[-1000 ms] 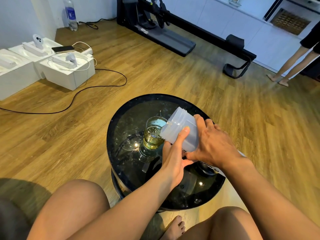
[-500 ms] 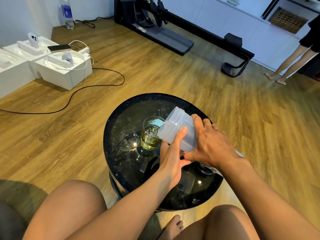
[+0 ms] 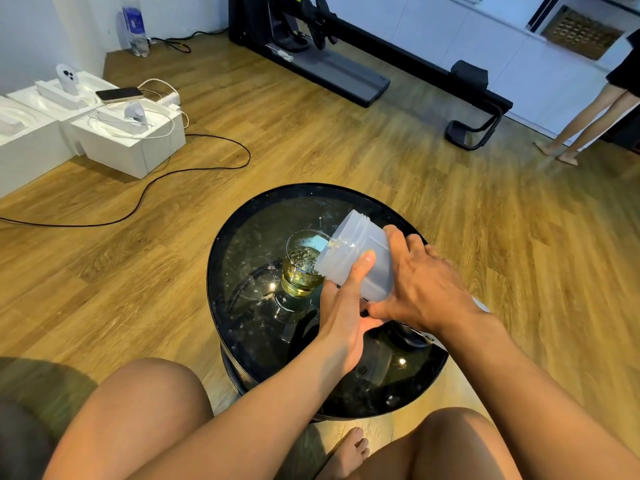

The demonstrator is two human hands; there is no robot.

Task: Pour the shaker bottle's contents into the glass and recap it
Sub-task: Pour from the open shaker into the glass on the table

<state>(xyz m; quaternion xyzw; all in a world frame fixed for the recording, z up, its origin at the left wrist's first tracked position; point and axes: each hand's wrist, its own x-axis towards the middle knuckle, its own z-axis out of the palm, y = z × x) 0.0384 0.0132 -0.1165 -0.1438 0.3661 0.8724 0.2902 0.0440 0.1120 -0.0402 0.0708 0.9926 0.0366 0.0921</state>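
A translucent white shaker bottle (image 3: pixel 360 247), uncapped, is tipped over so its open mouth points down-left at the rim of a clear glass (image 3: pixel 301 271). The glass stands on a round black glass table (image 3: pixel 242 237) and holds yellowish liquid to roughly two thirds. My left hand (image 3: pixel 343 313) grips the bottle from below, thumb up its side. My right hand (image 3: pixel 419 285) clasps the bottle's base from the right. A dark round object, possibly the cap (image 3: pixel 412 336), lies on the table under my right wrist, mostly hidden.
White open boxes (image 3: pixel 131 140) with a phone and cables sit on the wooden floor at the left, a black cable trailing from them. A black exercise machine (image 3: pixel 346 74) stands at the back. Another person's legs (image 3: pixel 588 123) are at the far right. My knees flank the table.
The bottle stays tipped over the glass in both hands, with barely any shift. The liquid in the glass has risen slightly.
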